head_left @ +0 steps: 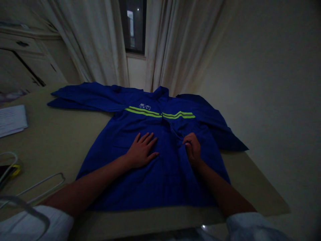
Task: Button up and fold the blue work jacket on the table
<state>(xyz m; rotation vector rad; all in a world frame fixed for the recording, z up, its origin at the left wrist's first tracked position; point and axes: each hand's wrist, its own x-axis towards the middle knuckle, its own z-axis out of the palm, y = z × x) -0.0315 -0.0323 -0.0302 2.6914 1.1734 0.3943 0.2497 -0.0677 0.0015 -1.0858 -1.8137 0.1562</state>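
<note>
A blue work jacket [150, 174] with two yellow-green stripes across the chest lies face up on a beige table [57, 140], its sleeves spread to both sides. My left hand [140, 150] rests flat on the jacket's left front panel, fingers stretched out. My right hand [192, 147] is at the jacket's front opening, its fingers pinched together on the edge of the fabric there.
White wire hangers [32, 187] lie at the table's near left edge. A stack of papers [11, 119] sits at the far left. Curtains [170, 47] and a dark window stand behind the table. A cabinet [22, 63] is at the back left.
</note>
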